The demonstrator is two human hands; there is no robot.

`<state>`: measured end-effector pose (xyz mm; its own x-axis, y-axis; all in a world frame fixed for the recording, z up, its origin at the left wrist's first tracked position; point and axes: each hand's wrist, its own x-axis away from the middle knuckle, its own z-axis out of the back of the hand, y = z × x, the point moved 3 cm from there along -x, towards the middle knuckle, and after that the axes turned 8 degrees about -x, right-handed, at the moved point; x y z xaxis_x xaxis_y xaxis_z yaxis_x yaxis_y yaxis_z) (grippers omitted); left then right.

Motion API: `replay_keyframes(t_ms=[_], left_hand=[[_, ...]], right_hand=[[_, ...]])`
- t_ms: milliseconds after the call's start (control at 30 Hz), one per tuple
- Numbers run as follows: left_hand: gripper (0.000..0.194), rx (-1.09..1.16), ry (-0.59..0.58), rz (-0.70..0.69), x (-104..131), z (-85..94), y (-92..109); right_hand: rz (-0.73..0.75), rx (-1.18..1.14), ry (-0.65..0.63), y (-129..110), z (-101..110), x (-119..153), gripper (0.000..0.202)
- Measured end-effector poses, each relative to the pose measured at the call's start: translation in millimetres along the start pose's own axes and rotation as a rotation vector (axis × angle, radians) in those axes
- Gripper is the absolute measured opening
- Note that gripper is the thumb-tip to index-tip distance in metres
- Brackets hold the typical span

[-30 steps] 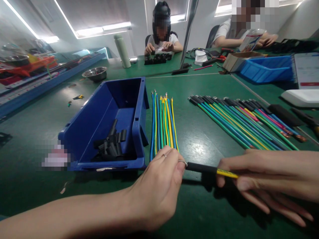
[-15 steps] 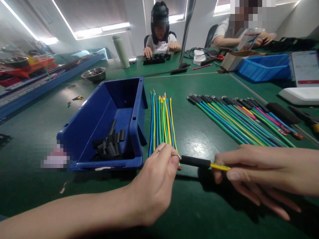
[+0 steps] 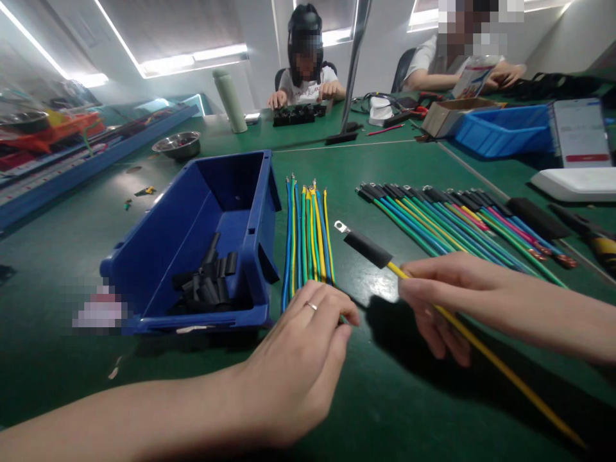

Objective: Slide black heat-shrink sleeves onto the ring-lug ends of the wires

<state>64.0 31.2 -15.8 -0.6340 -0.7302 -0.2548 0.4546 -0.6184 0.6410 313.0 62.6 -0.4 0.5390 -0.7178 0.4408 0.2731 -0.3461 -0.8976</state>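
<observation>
My right hand [image 3: 447, 301] pinches a yellow cable [image 3: 505, 375], held tilted above the table. Its raised end carries a black sleeve [image 3: 368, 249] and a bare metal ring terminal [image 3: 341, 226]. My left hand [image 3: 308, 353], with a ring on one finger, lies over the near ends of a row of blue, yellow and green-striped cables [image 3: 308, 237]. Its fingers are curled, and a bit of green cable shows between thumb and fingertips. Left of it stands a blue bin [image 3: 262, 256] with loose black sleeves [image 3: 206, 282] inside. Sleeved cables [image 3: 428, 218] lie fanned out at the right.
A steel bowl [image 3: 178, 146] and a green flask [image 3: 230, 102] stand farther back. A lamp stand [image 3: 353, 70] rises mid-table. Behind a carton [image 3: 455, 117] and a light blue tray [image 3: 505, 131], one person sits; another [image 3: 308, 86] sits opposite. A tool [image 3: 590, 231] lies far right.
My left hand has let go of the yellow cable's terminal and dropped onto the row's near ends. My right hand has drawn the cable away, its sleeved end now tilted upward.
</observation>
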Motion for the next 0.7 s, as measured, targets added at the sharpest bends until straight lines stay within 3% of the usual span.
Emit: replay_keyframes(t_ms=[133, 233, 400, 567, 700], left_hand=[[0.021, -0.147, -0.025, -0.071, 0, -3.8, 2], [0.026, -0.239, -0.061, -0.067, 0, -6.6, 2], [0.045, -0.354, -0.113, -0.111, 3, -10.6, 0], [0.047, -0.386, -0.12, -0.133, 2, -11.2, 1], [0.044, -0.403, -0.122, -0.122, 0, -11.4, 5]], right_hand=[[0.052, 0.257, 0.041, 1, -6, -8, 0.062], [0.114, 0.45, 0.194, -1, -8, -13, 0.068], [0.201, 0.579, 0.419, -1, -9, -19, 0.07], [0.286, 0.681, 0.523, 4, -7, -22, 0.063], [0.313, 0.731, 0.554, 12, -4, -25, 0.042]])
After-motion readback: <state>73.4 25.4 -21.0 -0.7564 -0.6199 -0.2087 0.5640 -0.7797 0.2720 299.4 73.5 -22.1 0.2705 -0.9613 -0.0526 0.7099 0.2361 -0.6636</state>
